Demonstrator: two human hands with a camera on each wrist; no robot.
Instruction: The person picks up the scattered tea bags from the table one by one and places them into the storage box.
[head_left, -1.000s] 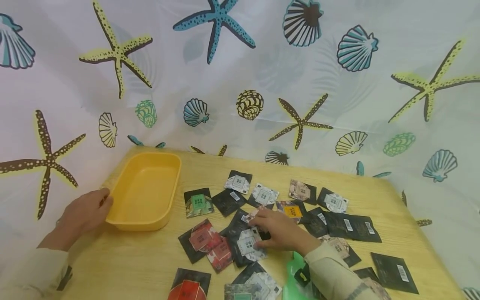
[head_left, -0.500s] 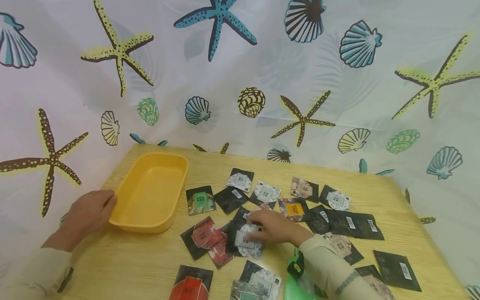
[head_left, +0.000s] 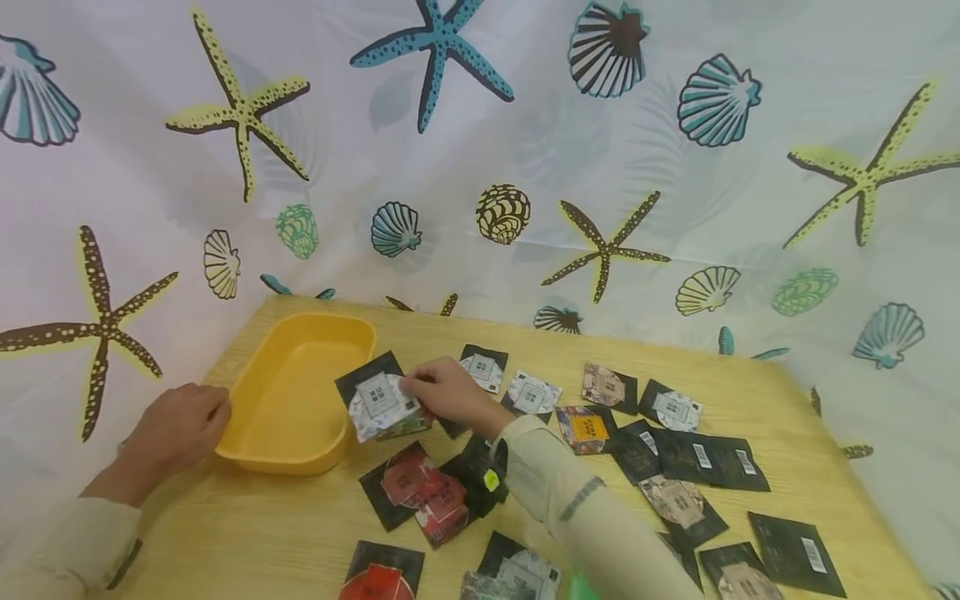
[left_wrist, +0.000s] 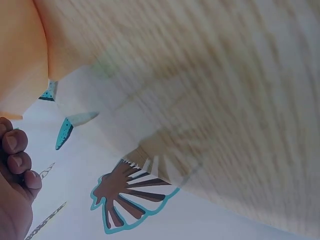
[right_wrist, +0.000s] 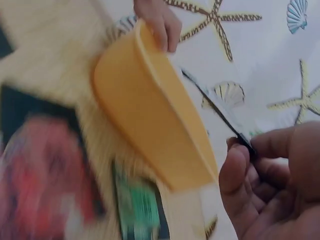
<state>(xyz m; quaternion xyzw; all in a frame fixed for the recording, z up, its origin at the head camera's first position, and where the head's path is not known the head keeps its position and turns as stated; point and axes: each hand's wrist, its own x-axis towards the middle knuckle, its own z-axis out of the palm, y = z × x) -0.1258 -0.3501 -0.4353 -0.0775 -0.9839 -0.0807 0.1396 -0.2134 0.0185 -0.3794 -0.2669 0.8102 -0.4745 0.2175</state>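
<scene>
My right hand point(head_left: 453, 392) pinches a black and white sachet point(head_left: 375, 398) by its right edge, between thumb and fingers. It hangs in the air just right of the yellow plastic basin point(head_left: 303, 463), partly above a green-labelled sachet point(head_left: 408, 427). In the right wrist view, the held sachet point(right_wrist: 212, 105) appears nearly edge-on. My left hand point(head_left: 176, 429) grips the left rim of the basin, with fingers curled at the edge. The left wrist view catches only part of that hand point(left_wrist: 17, 185) beside the basin's orange-yellow wall point(left_wrist: 20, 60). No contents show inside the basin.
Many flat sachets lie about the wooden table point(head_left: 225, 533), some overlapping: red ones point(head_left: 412, 492), an orange-labelled one point(head_left: 583, 427), black ones with barcodes point(head_left: 705, 457). A green object point(head_left: 581, 588) shows at the bottom edge. A patterned curtain point(head_left: 450, 167) hangs behind.
My right hand has picked up the black and white sachet from the middle pile and carried it left and away from me toward the basin. The left hand stays on the basin, which shifted slightly right.
</scene>
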